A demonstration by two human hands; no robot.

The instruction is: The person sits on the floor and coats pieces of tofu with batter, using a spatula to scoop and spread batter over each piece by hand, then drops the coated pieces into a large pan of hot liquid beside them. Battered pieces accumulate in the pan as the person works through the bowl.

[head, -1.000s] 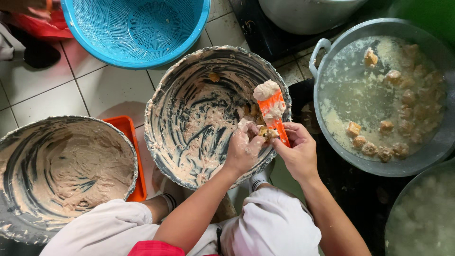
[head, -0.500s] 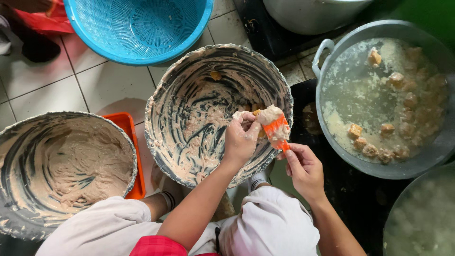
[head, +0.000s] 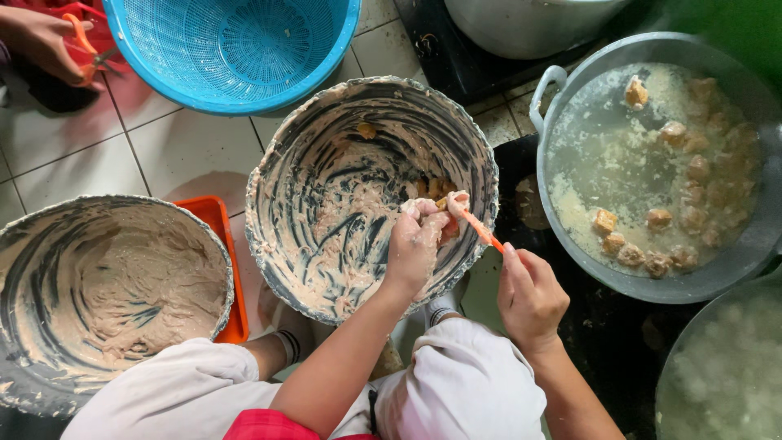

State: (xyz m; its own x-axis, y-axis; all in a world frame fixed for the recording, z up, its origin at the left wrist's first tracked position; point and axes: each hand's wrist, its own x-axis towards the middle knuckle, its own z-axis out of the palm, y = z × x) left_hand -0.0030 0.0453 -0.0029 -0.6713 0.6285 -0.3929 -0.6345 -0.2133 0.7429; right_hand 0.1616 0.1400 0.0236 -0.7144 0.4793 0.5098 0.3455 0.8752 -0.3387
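Working lower now than 1 second ago: left hand, paste-coated, curled shut around a small lump of pale paste inside the paste-smeared round metal bowl. Right hand pinching the thin orange plastic spatula, blade tip pressed into that lump, no longer raised above the rim.

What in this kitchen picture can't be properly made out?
- What the left hand holds: paste coats its fingers, head view.
- Spoon tip: buried in paste; handle end inside the right hand.
- Pot at lower right: cut by the edge, contents blurred.
- Another person's hand, top left: mostly out of frame.
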